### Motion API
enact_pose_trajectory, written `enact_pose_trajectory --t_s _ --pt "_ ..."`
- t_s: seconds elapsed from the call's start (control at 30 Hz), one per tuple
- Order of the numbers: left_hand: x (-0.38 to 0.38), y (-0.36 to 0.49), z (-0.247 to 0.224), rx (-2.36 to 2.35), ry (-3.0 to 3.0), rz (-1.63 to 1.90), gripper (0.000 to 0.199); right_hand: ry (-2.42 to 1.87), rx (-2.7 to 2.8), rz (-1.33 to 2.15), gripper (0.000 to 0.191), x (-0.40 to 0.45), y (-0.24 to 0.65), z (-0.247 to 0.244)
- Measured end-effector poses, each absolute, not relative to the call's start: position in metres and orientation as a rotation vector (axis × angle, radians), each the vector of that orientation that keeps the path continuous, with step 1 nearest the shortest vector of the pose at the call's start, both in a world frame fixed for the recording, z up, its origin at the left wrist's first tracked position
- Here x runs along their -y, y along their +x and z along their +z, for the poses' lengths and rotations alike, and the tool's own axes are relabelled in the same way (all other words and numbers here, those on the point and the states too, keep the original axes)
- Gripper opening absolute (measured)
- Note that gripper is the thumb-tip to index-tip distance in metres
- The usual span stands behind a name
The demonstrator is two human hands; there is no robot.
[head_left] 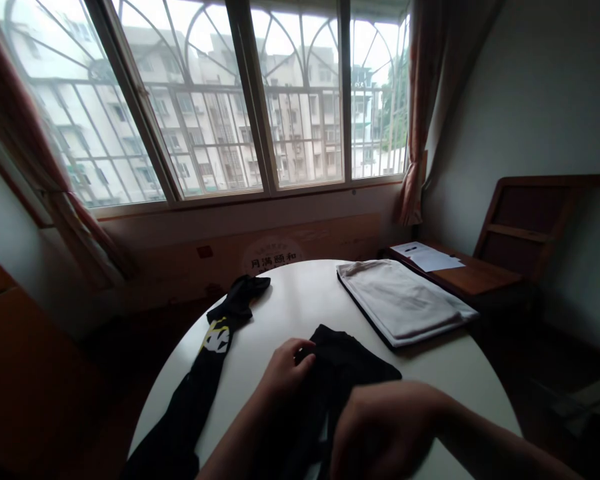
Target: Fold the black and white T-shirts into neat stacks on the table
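Observation:
A black garment (353,357) lies partly folded on the white round table (290,300), running toward the bottom edge of the view. My left hand (290,365) is at its upper left edge, thumb and forefinger bent round the cloth. Lower down and to the right, my right hand (380,420) hangs over the garment, its fingers pointing down, dark and blurred, so what they hold is hidden. Left on the table stretches another black garment (195,393) with a white and yellow print. At the back right sits a folded stack with a light grey cloth (405,300) on top.
Beyond the table at the right stands a wooden chair or bench (490,277) with papers (425,257) on it. A large box (220,260) with printed characters is behind the table, below the barred window. Curtains (420,120) hang at both sides.

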State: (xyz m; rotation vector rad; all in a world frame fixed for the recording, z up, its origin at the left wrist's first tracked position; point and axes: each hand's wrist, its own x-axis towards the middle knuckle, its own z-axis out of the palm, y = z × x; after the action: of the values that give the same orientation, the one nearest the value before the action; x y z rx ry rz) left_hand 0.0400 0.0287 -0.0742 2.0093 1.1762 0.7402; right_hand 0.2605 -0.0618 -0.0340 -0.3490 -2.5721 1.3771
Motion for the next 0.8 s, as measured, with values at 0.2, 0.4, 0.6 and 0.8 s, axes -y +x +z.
enact_pose_trajectory --t_s 0.2,0.4,0.6,0.8 --pt "-0.016 0.043 -0.06 -1.254 2.229 0.609 0.024 -1.432 2.096 0.431 0.05 0.013 0.304 -0.049" --pt "-0.016 0.043 -0.06 -1.3 2.292 0.628 0.01 -1.734 2.191 0.329 0.041 -0.012 0.301 -0.081" --pt "-0.024 0.04 -0.059 -1.291 1.868 1.093 0.02 -1.578 1.939 0.166 0.015 -0.013 0.296 -0.073" --pt "-0.052 -0.002 -0.05 -1.435 1.22 1.699 0.025 -1.193 1.072 0.597 0.024 -0.006 0.322 -0.043"
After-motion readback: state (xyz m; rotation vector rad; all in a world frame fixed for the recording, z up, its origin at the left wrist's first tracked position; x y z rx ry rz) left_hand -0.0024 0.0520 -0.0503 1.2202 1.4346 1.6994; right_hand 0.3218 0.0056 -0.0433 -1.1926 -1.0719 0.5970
